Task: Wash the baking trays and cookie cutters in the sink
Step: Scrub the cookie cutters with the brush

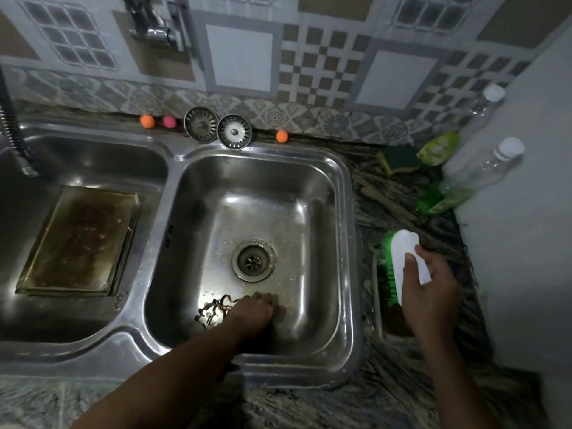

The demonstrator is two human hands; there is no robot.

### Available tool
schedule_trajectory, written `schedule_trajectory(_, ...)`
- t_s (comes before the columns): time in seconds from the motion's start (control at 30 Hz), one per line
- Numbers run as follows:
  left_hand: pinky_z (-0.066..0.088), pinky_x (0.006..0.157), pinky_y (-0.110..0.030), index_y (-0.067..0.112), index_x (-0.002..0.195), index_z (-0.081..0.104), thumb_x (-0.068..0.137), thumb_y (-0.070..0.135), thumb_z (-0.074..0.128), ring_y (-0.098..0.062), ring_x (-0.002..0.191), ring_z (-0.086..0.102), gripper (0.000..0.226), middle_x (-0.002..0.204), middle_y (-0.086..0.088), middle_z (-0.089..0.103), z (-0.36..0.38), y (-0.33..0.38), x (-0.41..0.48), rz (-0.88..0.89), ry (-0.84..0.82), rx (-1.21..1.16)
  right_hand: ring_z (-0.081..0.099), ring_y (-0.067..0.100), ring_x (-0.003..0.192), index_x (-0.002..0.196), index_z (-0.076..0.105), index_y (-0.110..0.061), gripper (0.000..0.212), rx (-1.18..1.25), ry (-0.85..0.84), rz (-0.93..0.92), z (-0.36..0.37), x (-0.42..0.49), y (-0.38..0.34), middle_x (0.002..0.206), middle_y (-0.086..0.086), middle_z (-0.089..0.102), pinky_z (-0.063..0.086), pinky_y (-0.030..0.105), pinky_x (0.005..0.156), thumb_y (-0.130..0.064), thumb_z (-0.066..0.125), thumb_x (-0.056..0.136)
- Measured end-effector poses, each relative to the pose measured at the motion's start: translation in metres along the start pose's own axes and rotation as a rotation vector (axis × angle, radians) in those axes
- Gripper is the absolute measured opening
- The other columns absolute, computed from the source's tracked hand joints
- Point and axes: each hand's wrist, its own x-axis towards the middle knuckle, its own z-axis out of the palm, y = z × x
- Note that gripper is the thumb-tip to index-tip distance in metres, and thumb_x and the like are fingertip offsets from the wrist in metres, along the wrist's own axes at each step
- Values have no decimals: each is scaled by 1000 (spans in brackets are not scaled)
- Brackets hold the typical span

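A steel double sink fills the view. In the right basin [318,193], my left hand [253,311] reaches down to the floor near the front, its fingers on a small heap of metal cookie cutters [213,309]. A stained baking tray [77,239] lies flat in the left basin [93,156]. On the counter to the right, my right hand [430,283] grips a white scrub brush with green bristles [402,258], which rests over another tray [379,292] partly hidden beneath it.
Two sink strainers [216,126] and small orange and pink balls [147,121] line the back ledge. A green sponge [399,157], a soap pouch [439,148] and clear bottles [483,168] stand at the back right. A hose faucet [15,137] hangs at the left.
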Motion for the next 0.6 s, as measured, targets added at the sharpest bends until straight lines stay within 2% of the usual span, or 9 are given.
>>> schedule_trajectory(0.13, 46, 92, -40, 15, 137, 44, 90, 32, 57, -32, 113, 55, 51, 130, -9, 50, -5, -8, 3, 23, 86, -61, 60, 23, 110, 116, 66, -18, 24, -3, 29, 19, -9, -7, 11, 120, 6, 67, 47, 31, 86, -26, 61, 94)
schedule_trajectory(0.2, 47, 93, -35, 20, 125, 55, 86, 38, 56, -28, 108, 60, 43, 119, -4, 57, -9, -13, 7, 25, 200, -194, 60, 23, 109, 114, 66, -17, 23, -11, 20, 20, -10, -14, 14, 119, 6, 67, 47, 31, 84, -26, 62, 93)
schedule_trajectory(0.23, 44, 96, -34, 21, 117, 60, 84, 39, 52, -25, 106, 62, 39, 112, -3, 61, -14, -13, 7, 12, 206, -282, 60, 24, 109, 114, 66, -18, 23, -15, 14, 20, -10, -17, 15, 119, 6, 67, 47, 32, 84, -27, 62, 93)
schedule_trajectory(0.3, 37, 101, -31, 14, 109, 67, 83, 30, 55, -23, 105, 62, 33, 107, -6, 66, -23, -14, 6, 39, 272, -437, 61, 24, 107, 112, 66, -17, 22, -22, 13, -4, -11, -23, 18, 117, 6, 68, 47, 31, 83, -26, 63, 92)
schedule_trajectory(0.4, 44, 95, -28, 11, 124, 62, 80, 17, 69, -22, 110, 58, 45, 120, -8, 60, -38, -14, 3, -22, 470, -639, 62, 26, 104, 111, 66, -14, 22, -41, 14, -23, -11, -28, 21, 114, 7, 69, 45, 29, 79, -23, 64, 92)
schedule_trajectory(0.5, 51, 90, -30, 13, 121, 63, 80, 19, 68, -15, 98, 62, 42, 111, -5, 64, -41, -14, 4, -91, 528, -843, 62, 27, 105, 113, 66, -14, 23, -75, -13, -10, -12, -33, 24, 115, 8, 68, 46, 29, 78, -25, 63, 92)
schedule_trajectory(0.6, 51, 93, -25, 14, 133, 55, 77, 20, 72, -12, 105, 63, 59, 119, 1, 63, -44, -13, 6, -138, 496, -1028, 63, 29, 104, 113, 66, -16, 24, -123, -42, -1, -9, -37, 30, 114, 7, 69, 50, 33, 79, -26, 62, 92)
